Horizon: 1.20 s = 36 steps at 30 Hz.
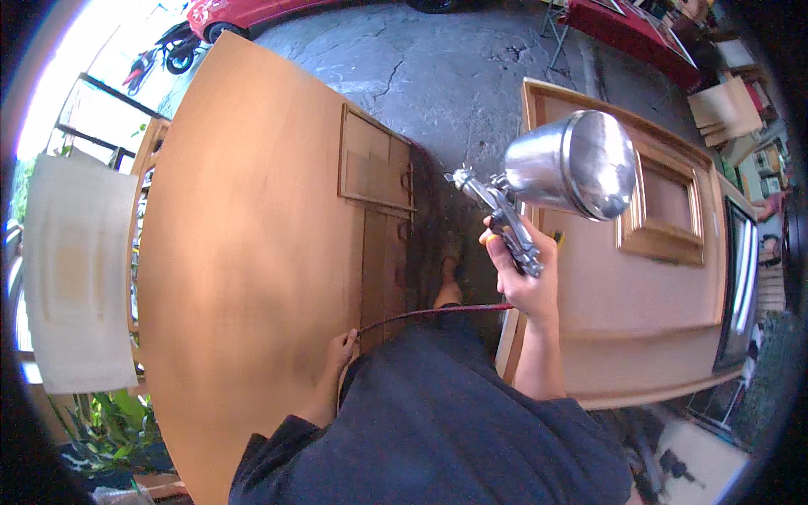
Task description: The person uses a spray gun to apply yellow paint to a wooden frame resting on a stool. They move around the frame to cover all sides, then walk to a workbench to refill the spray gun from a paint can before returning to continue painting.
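A silver spray gun [505, 219] is gripped in my right hand [528, 273], its round metal cup [555, 164] tilted over to the right. The nozzle points left, toward a large light-brown wooden panel [244, 236]. From below my right hand a dark red air hose [421, 313] runs left across my body. My left hand [341, 347] is closed round that hose, close to the panel's right edge. Right of the panel stands a wooden cabinet front [379, 164] with handles, partly in shadow.
On the right lies a framed wooden panel [589, 303] with a gold picture frame [661, 210] on it. Beyond are the grey concrete floor [404, 76], a red car [244, 13] and a red-covered table [631, 34]. Green plants [114, 429] grow at lower left.
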Motion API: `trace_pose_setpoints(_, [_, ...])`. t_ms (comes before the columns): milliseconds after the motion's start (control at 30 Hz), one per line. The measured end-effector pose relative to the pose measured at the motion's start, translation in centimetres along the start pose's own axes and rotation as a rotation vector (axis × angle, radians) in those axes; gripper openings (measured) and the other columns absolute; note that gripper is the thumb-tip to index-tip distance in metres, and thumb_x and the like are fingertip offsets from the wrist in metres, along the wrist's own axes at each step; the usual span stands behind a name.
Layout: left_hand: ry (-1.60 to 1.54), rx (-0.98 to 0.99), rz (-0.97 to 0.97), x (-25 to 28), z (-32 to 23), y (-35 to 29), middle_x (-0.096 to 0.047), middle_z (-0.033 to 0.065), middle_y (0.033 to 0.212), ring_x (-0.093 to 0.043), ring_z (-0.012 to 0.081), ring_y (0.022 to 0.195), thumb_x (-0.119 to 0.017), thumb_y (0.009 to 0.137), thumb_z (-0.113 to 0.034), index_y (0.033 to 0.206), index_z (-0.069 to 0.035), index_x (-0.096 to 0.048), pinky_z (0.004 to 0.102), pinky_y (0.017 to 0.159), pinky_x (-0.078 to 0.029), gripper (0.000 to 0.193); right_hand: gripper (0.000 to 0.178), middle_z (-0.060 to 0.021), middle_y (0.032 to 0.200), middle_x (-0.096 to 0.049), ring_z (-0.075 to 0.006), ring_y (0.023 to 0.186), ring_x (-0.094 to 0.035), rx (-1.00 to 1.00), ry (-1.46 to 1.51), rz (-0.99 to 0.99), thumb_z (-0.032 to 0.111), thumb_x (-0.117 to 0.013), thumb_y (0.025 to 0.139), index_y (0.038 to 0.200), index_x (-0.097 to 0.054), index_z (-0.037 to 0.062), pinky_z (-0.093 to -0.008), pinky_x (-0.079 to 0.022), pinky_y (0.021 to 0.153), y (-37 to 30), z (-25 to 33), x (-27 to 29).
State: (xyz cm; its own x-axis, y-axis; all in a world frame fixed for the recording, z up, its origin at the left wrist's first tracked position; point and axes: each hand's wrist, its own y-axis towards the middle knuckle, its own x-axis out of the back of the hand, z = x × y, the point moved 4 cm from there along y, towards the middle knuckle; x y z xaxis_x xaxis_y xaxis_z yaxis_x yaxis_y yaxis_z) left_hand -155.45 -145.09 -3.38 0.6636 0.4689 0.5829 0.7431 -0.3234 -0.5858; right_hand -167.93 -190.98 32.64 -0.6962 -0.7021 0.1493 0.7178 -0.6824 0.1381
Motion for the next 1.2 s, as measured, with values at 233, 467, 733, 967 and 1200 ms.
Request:
trace_pose_setpoints(233, [0.070, -0.137, 0.003, 1.3, -14.6, 14.5, -0.073, 0.0192, 0.092, -0.069, 0.0286, 0.087, -0.050, 0.098, -0.058, 0.101, -0.005, -0.076, 0.0422, 0.079, -0.051, 0.060, 0.043, -0.0046, 0.087, -0.070, -0.0041, 0.050, -0.052, 0.026, 0.179, 0.145, 0.034, -0.074, 0.091, 0.112, -0.066, -0.0035, -0.0198, -0.038, 0.045, 19.4, -0.5, 2.9])
trace_pose_setpoints(467, [-0.069, -0.043, 0.047, 4.2, -29.6, 28.3, -0.073, 0.0205, 0.093, -0.070, 0.0271, 0.086, -0.052, 0.096, -0.060, 0.103, -0.004, -0.075, 0.0393, 0.077, -0.052, 0.060, 0.078, -0.0204, 0.094, -0.072, -0.0117, 0.049, -0.058, 0.042, 0.250, 0.193, 0.058, -0.075, 0.083, 0.112, -0.064, -0.0135, -0.0219, -0.044, 0.042, 36.9, -3.3, 6.0])
trace_pose_setpoints(733, [-0.121, -0.081, 0.039, 4.4, -43.6, 45.7, -0.070, 0.0182, 0.074, -0.070, 0.0284, 0.072, -0.056, 0.095, -0.055, 0.090, -0.005, -0.077, 0.0383, 0.070, -0.051, 0.054, 0.091, -0.0267, 0.099, -0.065, -0.0158, 0.046, -0.055, 0.079, 0.278, 0.596, 0.069, -0.065, 0.084, 0.124, -0.054, -0.0113, -0.0230, -0.042, 0.042, 63.4, -7.1, 8.2])
trace_pose_setpoints(967, [-0.136, -0.070, -0.088, 10.3, -57.1, 56.3, -0.058, 0.0238, 0.065, -0.062, 0.0370, 0.061, -0.055, 0.094, -0.054, 0.078, 0.003, -0.068, 0.0430, 0.064, -0.048, 0.061, 0.093, -0.0195, 0.090, -0.062, -0.0152, 0.047, -0.054, 0.072, 0.355, 0.671, 0.076, -0.059, 0.083, 0.119, -0.055, -0.0087, -0.0265, -0.046, 0.049, 83.9, -6.2, 6.4])
trace_pose_setpoints(1200, [-0.191, 0.059, -0.118, 14.7, -63.0, 66.7, -0.050, 0.0230, 0.060, -0.055, 0.0282, 0.053, -0.057, 0.096, -0.050, 0.073, 0.004, -0.063, 0.0423, 0.060, -0.044, 0.058, 0.088, -0.0304, 0.086, -0.068, -0.0194, 0.044, -0.058, 0.091, 0.567, 0.664, 0.066, -0.066, 0.086, 0.102, -0.060, -0.0201, -0.0293, -0.049, 0.042, 103.0, -7.1, -1.1])
